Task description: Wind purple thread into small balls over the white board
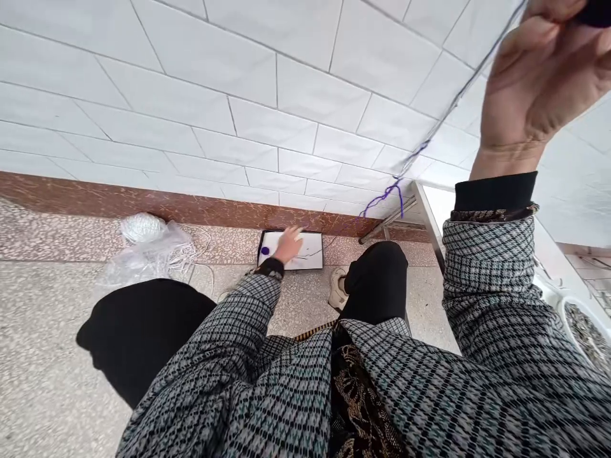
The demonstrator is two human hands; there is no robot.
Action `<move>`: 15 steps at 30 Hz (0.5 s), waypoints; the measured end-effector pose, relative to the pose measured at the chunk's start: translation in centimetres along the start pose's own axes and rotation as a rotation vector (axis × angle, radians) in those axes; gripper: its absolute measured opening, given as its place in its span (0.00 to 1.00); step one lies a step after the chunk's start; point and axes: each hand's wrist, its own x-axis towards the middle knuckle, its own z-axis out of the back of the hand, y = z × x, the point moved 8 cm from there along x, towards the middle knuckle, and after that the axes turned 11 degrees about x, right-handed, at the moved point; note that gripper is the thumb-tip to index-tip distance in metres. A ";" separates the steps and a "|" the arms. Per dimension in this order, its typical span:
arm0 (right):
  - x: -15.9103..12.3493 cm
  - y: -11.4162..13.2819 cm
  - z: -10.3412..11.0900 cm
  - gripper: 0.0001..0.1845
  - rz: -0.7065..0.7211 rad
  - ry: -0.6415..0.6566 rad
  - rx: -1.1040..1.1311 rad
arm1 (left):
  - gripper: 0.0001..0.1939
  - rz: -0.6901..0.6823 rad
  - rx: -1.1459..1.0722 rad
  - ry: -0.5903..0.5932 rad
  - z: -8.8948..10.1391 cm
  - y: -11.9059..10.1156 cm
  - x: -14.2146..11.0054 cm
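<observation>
My left hand (289, 245) reaches down over a shallow white tray with a dark rim (314, 262) on the floor. Its fingers are stretched out and slightly blurred, and I make out nothing held in them. A small dark purple ball (265, 250) lies in the tray, left of that hand, with a thin dark line nearby. Raised at the upper right, my right hand (539, 83) has its fingers curled around a dark purple thing (596, 11), mostly cut off by the frame edge. Purple yarn (382, 196) hangs knotted from pale strands (458, 98) running along the wall.
A white ball of cord (142, 227) and a clear plastic bag (143, 261) lie on the floor at left. A white bench (442, 210) with metal legs stands at right, bearing a white dish of small grey bits (587, 327). The tiled wall (238, 57) is ahead.
</observation>
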 end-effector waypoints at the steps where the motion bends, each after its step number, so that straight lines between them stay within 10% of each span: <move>1: -0.4 -0.9 -1.0 0.31 -0.006 -0.026 -0.136 | 0.24 -0.066 -0.022 -0.008 -0.3 -3.1 0.8; 4: -1.7 -2.6 -4.3 0.12 -0.007 -0.013 -0.319 | 0.33 -0.419 -0.366 0.114 -2.0 -12.6 0.5; 7: -2.3 -2.7 -5.5 0.13 -0.025 -0.071 -0.322 | 0.32 -0.481 -0.737 0.237 -3.0 -15.4 -2.0; 11: -2.0 -1.0 -4.7 0.33 0.047 -0.209 -0.207 | 0.25 -0.210 -0.780 0.106 -3.1 -9.6 -3.5; 15: -1.2 0.0 -4.8 0.32 0.158 -0.147 -0.057 | 0.24 0.054 -0.599 -0.061 -2.7 -2.2 -4.4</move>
